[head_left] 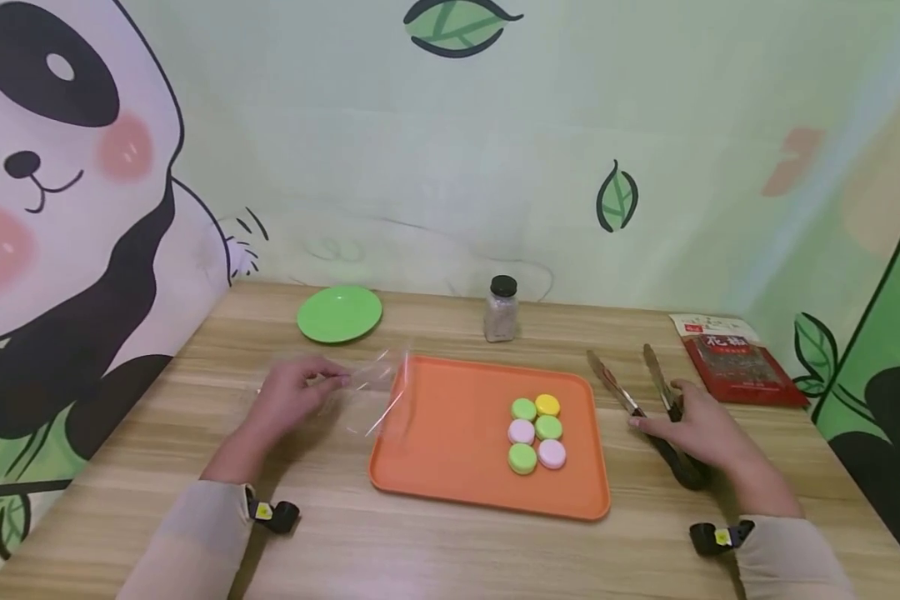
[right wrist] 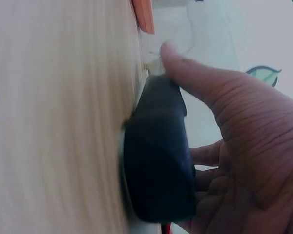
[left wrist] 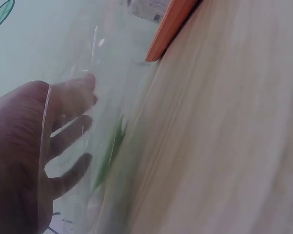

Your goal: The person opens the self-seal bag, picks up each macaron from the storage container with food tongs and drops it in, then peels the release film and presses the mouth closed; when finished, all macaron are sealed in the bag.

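Between the thumb and fingertips of my left hand (head_left: 296, 393) I pinch a clear plastic bag (head_left: 375, 390), whose right part overlaps the left side of an orange tray (head_left: 450, 442). In the left wrist view the see-through film crosses in front of the fingers. At the right, my right hand (head_left: 708, 429) holds a pair of black-handled metal tongs (head_left: 675, 458) by the handles, thumb on one arm and fingers at the other. The tongs' arms are spread, tips toward the wall. Green, pink and yellow macarons (head_left: 522, 458) sit in two columns on the tray's right half.
A green plate (head_left: 340, 314) lies at the back left. Behind the tray stands a small jar with a black lid (head_left: 501, 310). A red packet (head_left: 742, 362) lies at the back right. The printed wall (head_left: 450, 167) borders the wooden table (head_left: 390, 550).
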